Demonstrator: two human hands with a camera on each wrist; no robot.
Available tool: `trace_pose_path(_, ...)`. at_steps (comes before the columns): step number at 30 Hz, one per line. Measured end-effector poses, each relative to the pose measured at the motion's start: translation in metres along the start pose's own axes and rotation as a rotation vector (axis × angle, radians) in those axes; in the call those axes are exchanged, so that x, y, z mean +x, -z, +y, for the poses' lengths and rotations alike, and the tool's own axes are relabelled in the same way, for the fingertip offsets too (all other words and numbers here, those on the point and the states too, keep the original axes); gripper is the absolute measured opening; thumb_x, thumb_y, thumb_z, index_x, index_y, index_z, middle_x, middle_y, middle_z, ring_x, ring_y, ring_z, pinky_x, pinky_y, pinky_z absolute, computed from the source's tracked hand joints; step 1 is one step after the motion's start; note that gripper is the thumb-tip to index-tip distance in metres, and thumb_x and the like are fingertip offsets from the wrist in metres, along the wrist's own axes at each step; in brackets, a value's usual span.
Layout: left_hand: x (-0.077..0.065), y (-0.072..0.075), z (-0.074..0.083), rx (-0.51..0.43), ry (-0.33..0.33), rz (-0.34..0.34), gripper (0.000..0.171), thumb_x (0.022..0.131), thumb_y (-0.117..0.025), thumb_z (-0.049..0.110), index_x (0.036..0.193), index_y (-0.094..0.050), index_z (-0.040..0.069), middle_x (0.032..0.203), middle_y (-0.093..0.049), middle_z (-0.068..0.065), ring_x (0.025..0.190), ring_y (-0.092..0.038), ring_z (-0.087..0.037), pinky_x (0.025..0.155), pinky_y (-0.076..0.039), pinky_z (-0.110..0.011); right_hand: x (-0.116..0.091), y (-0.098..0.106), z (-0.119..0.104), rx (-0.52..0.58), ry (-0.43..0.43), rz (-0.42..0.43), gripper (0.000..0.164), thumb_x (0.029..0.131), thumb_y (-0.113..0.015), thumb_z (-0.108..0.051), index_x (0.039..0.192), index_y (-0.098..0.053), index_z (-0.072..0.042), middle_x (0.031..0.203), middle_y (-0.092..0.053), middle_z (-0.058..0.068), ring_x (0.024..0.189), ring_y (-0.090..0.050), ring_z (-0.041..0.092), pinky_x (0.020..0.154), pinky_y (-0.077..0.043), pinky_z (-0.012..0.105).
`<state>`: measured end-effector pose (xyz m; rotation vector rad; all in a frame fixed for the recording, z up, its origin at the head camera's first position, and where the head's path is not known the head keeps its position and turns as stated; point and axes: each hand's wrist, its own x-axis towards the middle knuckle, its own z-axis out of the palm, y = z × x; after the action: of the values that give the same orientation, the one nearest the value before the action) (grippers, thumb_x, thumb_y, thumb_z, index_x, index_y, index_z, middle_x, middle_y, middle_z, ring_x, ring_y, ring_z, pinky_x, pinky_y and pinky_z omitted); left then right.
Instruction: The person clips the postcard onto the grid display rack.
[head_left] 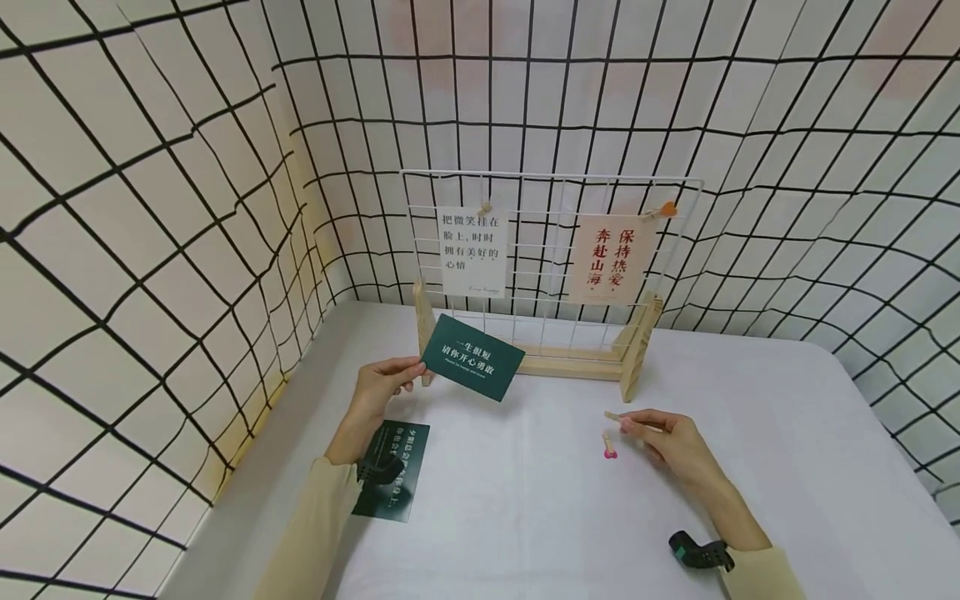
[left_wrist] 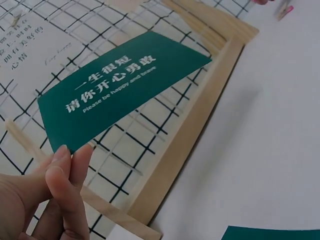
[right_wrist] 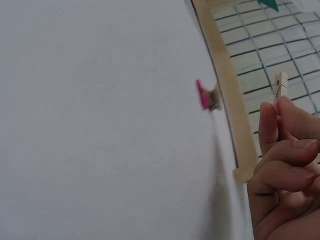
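Note:
My left hand (head_left: 382, 386) pinches a dark green card (head_left: 474, 357) by its left corner, between thumb and fingers. White lettering covers the middle of the card (left_wrist: 120, 87), which tilts in front of the lower left of a white wire rack (head_left: 540, 250). On the right, my right hand (head_left: 678, 442) holds a small wooden clothespin (right_wrist: 281, 86) between thumb and index finger, its tip pointing up in the right wrist view. A second clothespin with a pink end (head_left: 609, 447) lies on the table just left of that hand. Under my left wrist lies another green card (head_left: 405, 467).
The rack stands on a wooden base (head_left: 570, 364). Clothespins fix a white card (head_left: 474, 250) at its left and a pink card (head_left: 611, 258) at its right, the latter under an orange-tipped clothespin (head_left: 666, 210). Black-lined grid cloth (head_left: 600, 92) encloses the white table (head_left: 525, 517).

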<state>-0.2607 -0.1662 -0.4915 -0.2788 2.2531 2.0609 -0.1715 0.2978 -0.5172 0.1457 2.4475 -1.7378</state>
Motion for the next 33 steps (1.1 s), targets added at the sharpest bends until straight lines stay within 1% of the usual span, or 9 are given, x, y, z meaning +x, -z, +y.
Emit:
trace_pose_path(4,0.001,-0.004,0.001,-0.053,-0.033,0.025,0.027,0.088,-0.084,0.026,0.109,-0.082,0.011,0.087,-0.081,-0.004,0.067,-0.060,-0.011,0.077,-0.042,-0.034,0.006,-0.006,-0.023,-0.026,0.037,-0.002,0.045,0.096,-0.075,-0.037,0.122,-0.070,0.000,0.080,-0.069,-0.007,0.053,-0.035,0.005,0.048,-0.033,0.025)
trace_pose_path(7,0.003,-0.010,0.003,-0.109,-0.047,0.031,0.024,0.087,-0.085,0.024,0.107,-0.082,0.011,0.080,-0.080,0.003,0.063,-0.060,-0.008,0.072,-0.041,-0.031,0.010,-0.014,-0.046,-0.030,0.046,-0.008,0.048,0.093,-0.077,-0.041,0.122,-0.071,-0.004,0.073,-0.058,-0.009,0.056,-0.034,0.008,0.051,-0.032,0.027)
trace_pose_path(10,0.006,-0.016,0.005,-0.157,-0.053,0.030,0.023,0.089,-0.083,0.021,0.109,-0.081,0.009,0.076,-0.078,0.011,0.062,-0.061,-0.009,0.070,-0.041,-0.029,0.016,-0.024,-0.068,-0.047,0.068,-0.012,0.048,0.089,-0.080,-0.045,0.119,-0.073,-0.008,0.076,-0.062,-0.013,0.063,-0.042,0.008,0.054,-0.034,0.026)
trace_pose_path(14,0.010,-0.024,0.006,-0.212,-0.033,0.033,0.021,0.091,-0.081,0.018,0.110,-0.081,0.008,0.079,-0.080,0.011,0.061,-0.061,-0.010,0.067,-0.040,-0.026,0.028,-0.038,-0.096,-0.064,0.134,-0.033,0.045,0.090,-0.080,-0.043,0.117,-0.074,-0.007,0.103,-0.077,-0.008,0.083,-0.062,0.007,0.067,-0.044,0.022)
trace_pose_path(18,0.013,-0.030,0.005,-0.291,-0.016,0.054,0.013,0.090,-0.081,0.014,0.102,-0.083,0.012,0.091,-0.082,-0.004,0.059,-0.058,-0.010,0.063,-0.041,-0.023,0.037,-0.052,-0.124,-0.085,0.225,-0.047,0.038,0.095,-0.075,-0.040,0.117,-0.074,-0.009,0.121,-0.074,0.007,0.095,-0.069,0.013,0.080,-0.053,0.024)
trace_pose_path(19,0.014,-0.031,0.004,-0.312,-0.015,0.059,0.011,0.090,-0.081,0.013,0.101,-0.083,0.013,0.095,-0.082,-0.007,0.060,-0.058,-0.009,0.061,-0.042,-0.021,0.039,-0.055,-0.131,-0.097,0.248,-0.041,0.036,0.096,-0.075,-0.039,0.117,-0.074,-0.011,0.122,-0.073,0.008,0.093,-0.067,0.014,0.078,-0.053,0.023)
trace_pose_path(23,0.014,-0.037,0.002,-0.390,-0.014,0.074,0.010,0.089,-0.081,0.009,0.099,-0.083,0.012,0.099,-0.081,-0.014,0.055,-0.055,-0.006,0.057,-0.043,-0.020,0.050,-0.067,-0.156,-0.122,0.334,-0.014,0.029,0.097,-0.073,-0.037,0.114,-0.075,-0.013,0.109,-0.069,0.007,0.080,-0.055,0.015,0.063,-0.043,0.022)
trace_pose_path(28,0.014,-0.044,-0.001,-0.429,-0.019,0.075,0.011,0.090,-0.080,0.009,0.100,-0.083,0.012,0.084,-0.082,-0.002,0.049,-0.049,-0.004,0.052,-0.040,-0.019,0.064,-0.081,-0.177,-0.129,0.395,0.014,0.029,0.096,-0.075,-0.040,0.110,-0.076,-0.015,0.079,-0.048,-0.001,0.071,-0.039,0.014,0.061,-0.032,0.025)
trace_pose_path(33,0.016,-0.050,-0.002,-0.430,-0.033,0.090,0.013,0.091,-0.079,0.009,0.103,-0.082,0.010,0.079,-0.080,0.005,0.048,-0.048,-0.002,0.050,-0.036,-0.017,0.076,-0.093,-0.192,-0.125,0.454,0.046,0.029,0.094,-0.077,-0.037,0.107,-0.078,-0.011,0.065,-0.027,-0.004,0.055,-0.025,0.011,0.053,-0.026,0.027)
